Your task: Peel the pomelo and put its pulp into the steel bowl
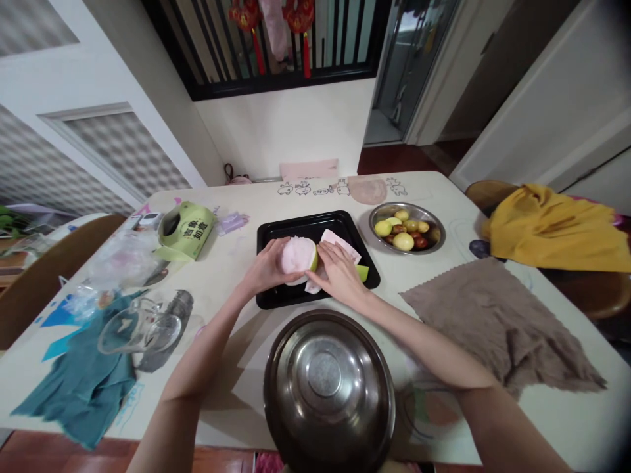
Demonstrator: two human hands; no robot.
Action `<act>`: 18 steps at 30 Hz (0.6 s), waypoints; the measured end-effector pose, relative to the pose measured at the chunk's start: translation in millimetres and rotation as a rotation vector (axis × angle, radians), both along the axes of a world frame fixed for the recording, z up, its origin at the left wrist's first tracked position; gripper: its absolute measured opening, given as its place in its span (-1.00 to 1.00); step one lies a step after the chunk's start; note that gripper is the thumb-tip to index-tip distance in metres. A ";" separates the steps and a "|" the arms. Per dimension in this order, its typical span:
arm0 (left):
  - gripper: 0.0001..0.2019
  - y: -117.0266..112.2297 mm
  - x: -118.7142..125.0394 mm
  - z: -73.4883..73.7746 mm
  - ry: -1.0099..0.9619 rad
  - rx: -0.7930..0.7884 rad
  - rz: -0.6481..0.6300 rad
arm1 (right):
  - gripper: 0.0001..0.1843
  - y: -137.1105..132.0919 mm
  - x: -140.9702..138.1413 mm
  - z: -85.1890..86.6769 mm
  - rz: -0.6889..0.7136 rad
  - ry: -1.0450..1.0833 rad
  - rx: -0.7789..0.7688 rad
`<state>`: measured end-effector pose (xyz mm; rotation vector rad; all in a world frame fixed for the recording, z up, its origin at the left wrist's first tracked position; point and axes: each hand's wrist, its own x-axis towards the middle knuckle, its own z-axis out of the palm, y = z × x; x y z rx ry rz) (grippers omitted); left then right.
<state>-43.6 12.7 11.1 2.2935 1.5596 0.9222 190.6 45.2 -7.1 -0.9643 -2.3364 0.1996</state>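
Observation:
Over the black tray [269, 297] I hold a partly peeled pomelo [297, 255], its pinkish-white pith facing up and a strip of yellow-green skin on its right side. My left hand [269, 266] is closed around the pomelo's left side, thumb along the near edge. From the right, my right hand [340, 269] grips its skinned edge with the thumb and fingertips. Pieces of pomelo peel [342, 244] lie in the tray behind and under my right hand, one showing green skin [363, 272]. The fingers partly hide these pieces.
A large steel bowl [328, 348] stands at the near edge. Behind right is a steel bowl of small fruit [436, 244]. A brown cloth [497, 315] lies right; a glass pitcher [131, 332], teal cloth [93, 381] and green visor [190, 230] lie left.

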 end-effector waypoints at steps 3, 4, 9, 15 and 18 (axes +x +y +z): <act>-0.11 -4.0 7.4 -0.7 0.047 0.037 -0.025 | -0.27 2.8 0.3 -1.4 0.000 0.019 -0.031; -0.10 -3.9 9.5 -2.0 0.064 0.055 -0.046 | -0.27 3.7 0.4 -2.0 -0.003 0.025 -0.036; -0.24 3.7 8.0 -11.3 0.107 0.131 -0.121 | -0.26 3.6 -1.9 -2.4 -0.016 0.013 -0.038; -0.33 6.4 1.9 -20.0 0.040 0.192 -0.155 | -0.22 -7.3 -12.8 2.4 -0.015 -0.070 0.001; -0.36 5.0 3.2 -21.7 0.009 0.189 -0.141 | -0.19 -11.4 -16.6 3.0 -0.030 -0.079 -0.006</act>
